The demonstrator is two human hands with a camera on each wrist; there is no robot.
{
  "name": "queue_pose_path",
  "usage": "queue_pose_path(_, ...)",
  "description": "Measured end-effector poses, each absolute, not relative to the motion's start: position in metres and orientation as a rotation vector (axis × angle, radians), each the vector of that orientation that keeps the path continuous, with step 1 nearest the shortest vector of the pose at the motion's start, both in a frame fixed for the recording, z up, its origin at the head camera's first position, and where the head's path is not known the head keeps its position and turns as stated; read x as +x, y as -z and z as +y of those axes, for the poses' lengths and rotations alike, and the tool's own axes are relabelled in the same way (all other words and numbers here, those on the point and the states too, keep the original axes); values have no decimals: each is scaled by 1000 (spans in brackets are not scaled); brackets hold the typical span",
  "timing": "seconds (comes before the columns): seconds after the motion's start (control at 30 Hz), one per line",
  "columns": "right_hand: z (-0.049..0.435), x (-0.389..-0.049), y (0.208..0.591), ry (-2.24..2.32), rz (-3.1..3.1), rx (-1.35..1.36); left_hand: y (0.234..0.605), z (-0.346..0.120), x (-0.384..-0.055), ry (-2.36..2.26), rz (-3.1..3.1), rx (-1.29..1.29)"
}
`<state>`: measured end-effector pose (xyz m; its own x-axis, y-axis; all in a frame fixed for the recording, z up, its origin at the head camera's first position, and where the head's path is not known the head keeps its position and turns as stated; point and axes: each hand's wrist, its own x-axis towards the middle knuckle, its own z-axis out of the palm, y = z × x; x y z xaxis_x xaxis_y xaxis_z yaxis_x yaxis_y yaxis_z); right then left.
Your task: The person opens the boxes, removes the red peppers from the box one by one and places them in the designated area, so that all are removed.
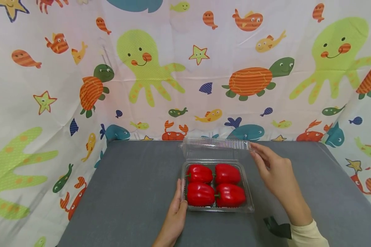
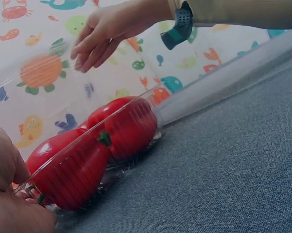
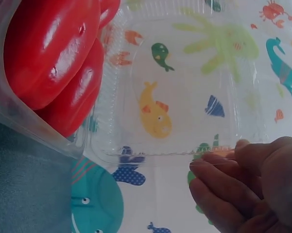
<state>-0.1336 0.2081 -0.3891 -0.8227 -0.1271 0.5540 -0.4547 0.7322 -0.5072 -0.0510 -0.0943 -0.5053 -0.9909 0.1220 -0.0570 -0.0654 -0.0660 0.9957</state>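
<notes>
A clear plastic clamshell container (image 1: 219, 209) lies on the table with several red bell peppers (image 1: 201, 194) inside, set in two rows. Its hinged lid (image 1: 214, 143) is raised at the back. At the container's left side, my left hand (image 1: 174, 214) grips the wall near the front corner; in the left wrist view the fingers (image 2: 19, 194) are partly hidden by the hand. My right hand (image 1: 276, 171) pinches the right edge of the lid between thumb and fingers. In the right wrist view, the lid (image 3: 180, 97) stands tilted up, with nothing in it.
A dark grey table (image 1: 136, 192) lies beneath the container. Behind it and on both sides hangs a white curtain (image 1: 185, 116) printed with sea animals. A dark wrist strap (image 1: 276, 228) shows by the right sleeve (image 1: 309, 236).
</notes>
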Motion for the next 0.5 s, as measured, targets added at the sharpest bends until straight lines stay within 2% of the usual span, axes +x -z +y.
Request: queue_pose_path(0.5, 205, -158, 398, -979, -2459, 361, 506, -95, -51, -2208, 2057, 73)
